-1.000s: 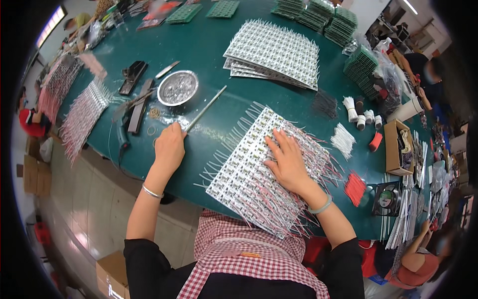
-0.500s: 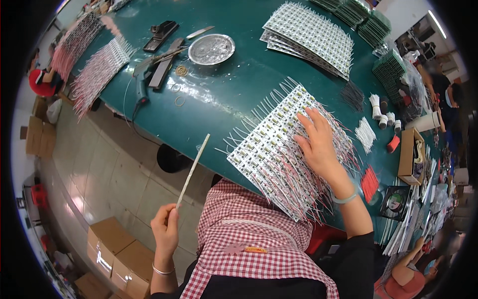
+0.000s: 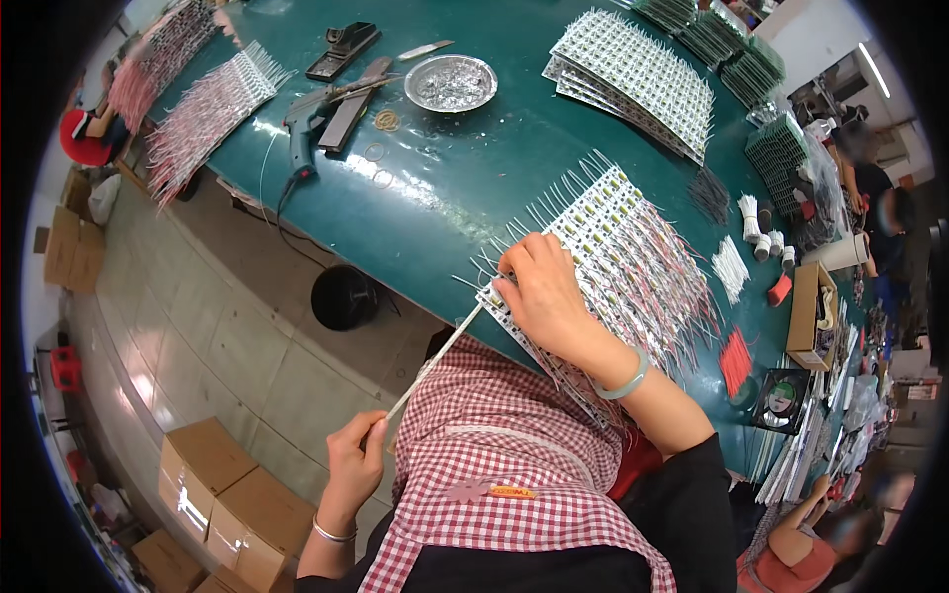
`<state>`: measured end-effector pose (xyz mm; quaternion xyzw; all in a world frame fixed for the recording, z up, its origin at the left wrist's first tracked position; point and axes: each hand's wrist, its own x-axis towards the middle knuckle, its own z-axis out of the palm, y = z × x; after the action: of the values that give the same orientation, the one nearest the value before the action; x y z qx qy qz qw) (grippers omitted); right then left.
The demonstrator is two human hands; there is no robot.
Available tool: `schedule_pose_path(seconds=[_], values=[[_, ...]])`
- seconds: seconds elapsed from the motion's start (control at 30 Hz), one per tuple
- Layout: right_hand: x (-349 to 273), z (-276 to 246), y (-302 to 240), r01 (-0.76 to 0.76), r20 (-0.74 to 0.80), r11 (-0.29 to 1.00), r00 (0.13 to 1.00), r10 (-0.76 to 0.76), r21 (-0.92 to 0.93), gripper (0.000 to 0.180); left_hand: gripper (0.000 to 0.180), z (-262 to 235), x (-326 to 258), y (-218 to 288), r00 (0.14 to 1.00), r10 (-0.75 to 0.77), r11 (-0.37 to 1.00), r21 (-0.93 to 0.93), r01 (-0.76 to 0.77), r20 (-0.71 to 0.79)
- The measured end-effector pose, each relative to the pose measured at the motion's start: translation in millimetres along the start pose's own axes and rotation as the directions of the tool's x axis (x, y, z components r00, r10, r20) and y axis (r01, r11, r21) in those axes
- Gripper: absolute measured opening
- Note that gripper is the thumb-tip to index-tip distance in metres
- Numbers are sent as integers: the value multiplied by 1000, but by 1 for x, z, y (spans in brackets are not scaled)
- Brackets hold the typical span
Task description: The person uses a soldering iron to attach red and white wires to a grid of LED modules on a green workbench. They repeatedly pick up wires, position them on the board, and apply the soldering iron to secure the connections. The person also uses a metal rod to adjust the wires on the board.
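Observation:
In my left hand (image 3: 356,460), low at the left, the near end of a thin pale strip (image 3: 435,361) is pinched. The strip slants up to the left corner of a white circuit-board panel (image 3: 603,212). This panel lies at the table's front edge, with rows of small parts, white wires along its far-left side and red and white wires on its right. Over its left part, my right hand (image 3: 539,287) has its fingers bent together close to the strip's far end. What they grip, if anything, is hidden.
On the green table (image 3: 435,178) are a glue gun (image 3: 304,128), a metal dish (image 3: 451,83), stacked panels (image 3: 633,79), wired panels (image 3: 213,119) and wire bundles (image 3: 730,269). A cardboard box (image 3: 813,316) stands at right. Below are a black bin (image 3: 344,296) and cartons (image 3: 208,460). Other people sit nearby.
My right hand has moved left across the panel to its left part, its fingers now bent. My left hand has brought the strip right, its far end now at the panel's corner.

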<state>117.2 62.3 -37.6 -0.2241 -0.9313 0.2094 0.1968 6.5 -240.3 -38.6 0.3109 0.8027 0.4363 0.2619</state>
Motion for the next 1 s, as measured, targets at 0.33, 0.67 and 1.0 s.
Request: schedule_pose_path(seconds=[0.33, 0.67, 1.0], values=[[-4, 0, -14, -82, -52, 990, 995, 88, 118, 22, 12, -8, 5, 3, 999, 42, 999, 29, -41, -29], [-1, -14, -34, 328, 176, 933, 920, -351, 148, 17, 10, -18, 12, 20, 975, 221, 961, 170, -216, -8], [2, -26, -34, 389, -108, 739, 911, -399, 551, 9, 27, -30, 25, -15, 756, -125, 515, -610, 603, 642]])
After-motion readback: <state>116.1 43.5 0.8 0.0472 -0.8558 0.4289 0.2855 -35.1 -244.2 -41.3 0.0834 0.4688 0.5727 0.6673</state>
